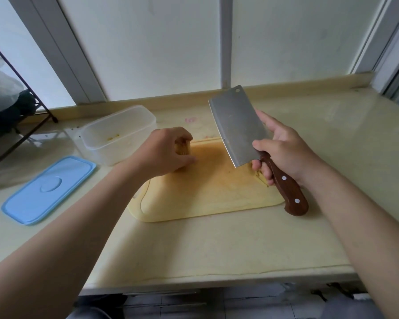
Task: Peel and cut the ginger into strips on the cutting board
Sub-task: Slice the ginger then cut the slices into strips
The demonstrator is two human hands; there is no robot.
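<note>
ginger (183, 147), seen as a bundle of pale cut strips, is gripped in the curled fingers of the left hand (166, 153) at the far left corner of the cutting board (205, 194). the cleaver (237, 125) is grasped by the right hand (283, 150) where handle meets blade, and is held raised over the board's right edge. a few ginger bits (260, 174) are seen beneath it. just beside the board's left edge a clear container (118, 134) is set on the countertop (194, 249), with a blue lid (48, 189) laid flat nearer the front.
</note>
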